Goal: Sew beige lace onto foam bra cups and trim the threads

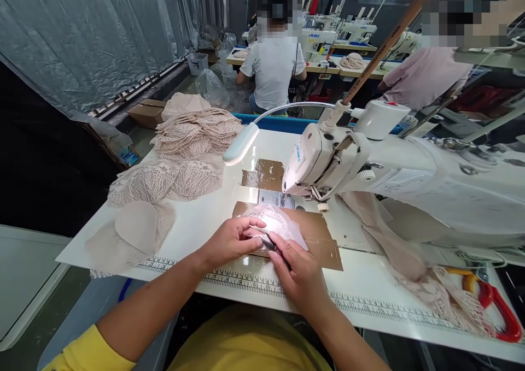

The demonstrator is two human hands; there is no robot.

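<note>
My left hand (229, 241) is closed on the near edge of a pale pink lace bra cup (275, 221), pinched between thumb and fingers. My right hand (300, 272) grips small black thread snips (268, 243), whose tip meets the lace edge by my left fingertips. Most of the snips is hidden inside the right fingers. Under the cup lies brown cardboard (324, 240) taped to the table. Just beyond it is the needle area of a white JUKI sewing machine (315, 160).
Lace pieces (197, 133) are piled at the left, with a smooth cup (136, 226) nearer me. A lamp (241, 144) hangs over the table. Beige fabric (394, 245) and red-handled scissors (508, 316) lie at right. Two people (273, 68) sit beyond the table.
</note>
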